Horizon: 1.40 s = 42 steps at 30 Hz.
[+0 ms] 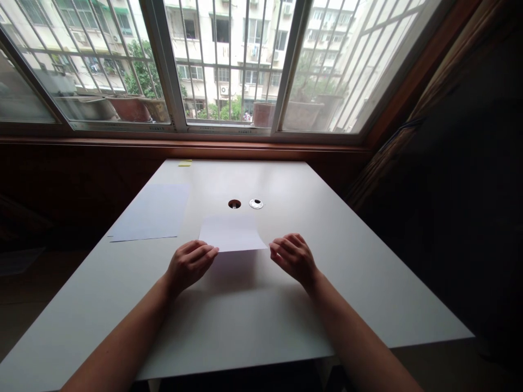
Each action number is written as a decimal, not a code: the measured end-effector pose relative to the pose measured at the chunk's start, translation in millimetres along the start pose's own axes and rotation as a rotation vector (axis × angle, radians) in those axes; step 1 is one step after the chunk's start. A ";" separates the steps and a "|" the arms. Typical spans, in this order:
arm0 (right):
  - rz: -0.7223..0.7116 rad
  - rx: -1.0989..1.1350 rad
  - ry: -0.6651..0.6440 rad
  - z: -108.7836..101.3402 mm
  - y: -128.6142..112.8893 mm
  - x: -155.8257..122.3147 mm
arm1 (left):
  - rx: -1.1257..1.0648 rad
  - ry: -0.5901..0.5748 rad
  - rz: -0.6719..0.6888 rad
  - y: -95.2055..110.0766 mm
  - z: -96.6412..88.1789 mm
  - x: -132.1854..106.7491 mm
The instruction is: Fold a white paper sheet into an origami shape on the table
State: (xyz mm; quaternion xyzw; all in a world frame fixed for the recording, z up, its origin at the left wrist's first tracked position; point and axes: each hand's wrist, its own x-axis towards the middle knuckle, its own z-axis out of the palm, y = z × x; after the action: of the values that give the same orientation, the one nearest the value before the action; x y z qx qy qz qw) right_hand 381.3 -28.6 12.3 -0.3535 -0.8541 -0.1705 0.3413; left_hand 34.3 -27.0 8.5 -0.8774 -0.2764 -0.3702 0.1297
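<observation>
A white sheet of paper [232, 234] is held a little above the table, its near edge raised and casting a shadow below. My left hand [191, 264] pinches the near left corner between thumb and fingers. At the near right corner, which bends outward, the curled fingers of my right hand [295, 258] meet the paper's tip. The fingertips there hide the exact grip. The far part of the sheet slopes down toward the tabletop.
The white table [368, 305] has a round cable hole [234, 204] with a ring-shaped cover [256, 203] beside it. More paper [149, 215] lies flat at the left. A yellow strip [185, 163] sits at the far edge, below a barred window [229, 65]. A curtain [408, 125] hangs at right.
</observation>
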 end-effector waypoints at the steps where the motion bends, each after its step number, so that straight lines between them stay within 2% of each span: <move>1: 0.028 -0.011 0.016 -1.0 3.6 -1.5 | 0.004 0.005 -0.007 -1.3 -1.2 -0.2; 6: 0.118 -0.020 0.088 -3.2 9.1 -4.5 | 0.002 -0.020 -0.010 -3.7 -3.5 1.2; 13: -0.052 0.070 -0.075 6.6 -18.9 8.7 | 0.000 -0.057 0.036 5.7 3.6 4.1; 16: -0.072 0.086 -0.122 11.1 -24.7 12.7 | -0.011 -0.076 0.060 9.2 5.5 4.9; 23: -0.031 0.078 -0.111 9.4 -20.0 7.6 | -0.027 -0.074 0.023 6.5 2.8 3.5; 29: 0.007 0.073 -0.090 6.1 -8.1 1.5 | 0.009 -0.053 -0.006 -3.8 -3.5 0.2; 32: 0.084 0.102 -0.035 2.5 2.0 -4.5 | 0.044 0.025 -0.083 -12.5 -5.9 -3.7; 35: 0.225 0.240 0.062 -0.7 7.6 -8.3 | 0.044 0.106 -0.194 -19.4 -6.9 -7.9; 39: 0.511 0.604 0.184 1.0 4.1 -5.5 | -0.042 0.129 -0.325 -20.0 -6.2 -6.8; 42: 0.749 0.924 0.208 6.8 -0.8 -0.5 | -0.175 0.144 -0.458 -16.9 -2.9 -3.2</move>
State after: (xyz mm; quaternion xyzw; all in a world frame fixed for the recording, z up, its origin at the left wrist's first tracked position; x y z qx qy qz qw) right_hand 377.8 -25.7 7.0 -0.4268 -0.6192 0.3164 0.5782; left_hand 21.0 -15.8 8.7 -0.7712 -0.4247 -0.4741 -0.0146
